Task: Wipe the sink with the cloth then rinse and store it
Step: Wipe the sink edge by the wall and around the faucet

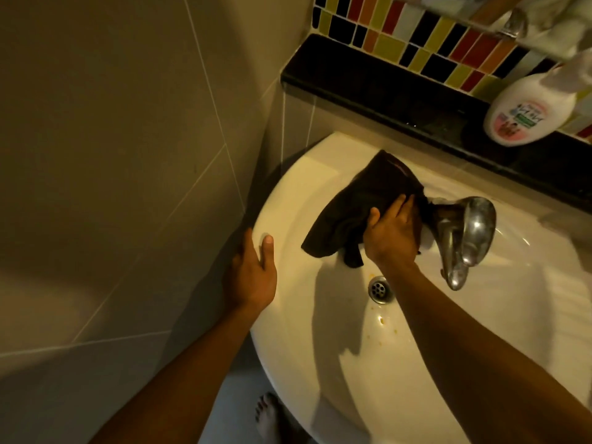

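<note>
A white sink (307, 347) fills the lower middle of the head view, with a metal drain (380, 289) at its bottom and small yellow specks near it. A dark brown cloth (358, 206) lies spread on the sink's back rim, left of the chrome tap (464, 238). My right hand (392, 233) presses flat on the cloth's right end, right beside the tap's base. My left hand (253, 270) rests on the sink's left rim, thumb on top, fingers over the outer edge.
A black ledge (400, 97) runs behind the sink under a band of coloured tiles (416, 36). A white bottle (528, 110) stands on the ledge at the right. Beige wall tiles lie close on the left. My bare foot (267, 418) shows below the sink.
</note>
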{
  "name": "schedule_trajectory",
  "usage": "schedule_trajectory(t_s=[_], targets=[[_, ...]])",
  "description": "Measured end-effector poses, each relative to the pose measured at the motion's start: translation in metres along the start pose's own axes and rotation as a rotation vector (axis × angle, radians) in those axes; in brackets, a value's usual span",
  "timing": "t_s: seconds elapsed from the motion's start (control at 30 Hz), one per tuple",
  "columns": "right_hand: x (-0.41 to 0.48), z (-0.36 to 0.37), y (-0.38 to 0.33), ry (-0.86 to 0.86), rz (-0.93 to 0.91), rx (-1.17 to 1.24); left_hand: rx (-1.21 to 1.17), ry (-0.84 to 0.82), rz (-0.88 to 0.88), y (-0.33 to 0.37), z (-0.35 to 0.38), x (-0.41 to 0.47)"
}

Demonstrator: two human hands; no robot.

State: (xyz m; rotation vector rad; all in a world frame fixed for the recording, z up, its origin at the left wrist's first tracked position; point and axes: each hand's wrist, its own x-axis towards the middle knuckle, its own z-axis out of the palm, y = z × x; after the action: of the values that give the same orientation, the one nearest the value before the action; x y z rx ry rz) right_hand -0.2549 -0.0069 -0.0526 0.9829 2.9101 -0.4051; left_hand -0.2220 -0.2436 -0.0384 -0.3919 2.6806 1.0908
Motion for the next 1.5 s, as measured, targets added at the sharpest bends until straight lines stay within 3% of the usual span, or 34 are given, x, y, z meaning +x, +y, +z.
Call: schedule_trajectory(t_s=[0.17, 0.33, 0.5, 0.7, 0.87, 1.0, 1.1, 1.3, 1.5], targets=[[0.017, -0.001, -0.02, -0.037, -0.071, -0.079, 0.009, 0.015, 0.012, 0.0, 0.002, 0.001], [0.02, 0.019, -0.044, 0.085, -0.135, -0.086, 0.01, 0.049, 0.024, 0.003, 0.004, 0.002], [0.015, 0.025, -0.05, 0.098, -0.215, -0.068, -0.008, 0.073, 0.05, -0.005, 0.003, 0.003], [0.021, 0.007, -0.038, -0.018, -0.165, -0.178, -0.014, 0.086, 0.093, -0.001, 0.003, 0.005], [0.029, -0.015, -0.034, -0.205, -0.254, -0.351, 0.175, 0.056, 0.054, 0.009, 0.004, 0.002], [0.033, -0.03, -0.028, -0.352, -0.325, -0.481, 0.32, 0.034, 0.229, 0.002, 0.003, 0.001], [0.046, -0.048, -0.025, -0.452, -0.368, -0.571, 0.344, -0.001, 0.25, -0.005, 0.005, 0.005], [0.058, -0.082, -0.011, -0.375, -0.478, -0.609, 0.368, 0.018, 0.278, -0.005, 0.005, 0.005], [0.083, -0.105, -0.003, -0.456, -0.596, -0.777, 0.529, 0.069, 0.312, 0.019, 0.012, -0.008]])
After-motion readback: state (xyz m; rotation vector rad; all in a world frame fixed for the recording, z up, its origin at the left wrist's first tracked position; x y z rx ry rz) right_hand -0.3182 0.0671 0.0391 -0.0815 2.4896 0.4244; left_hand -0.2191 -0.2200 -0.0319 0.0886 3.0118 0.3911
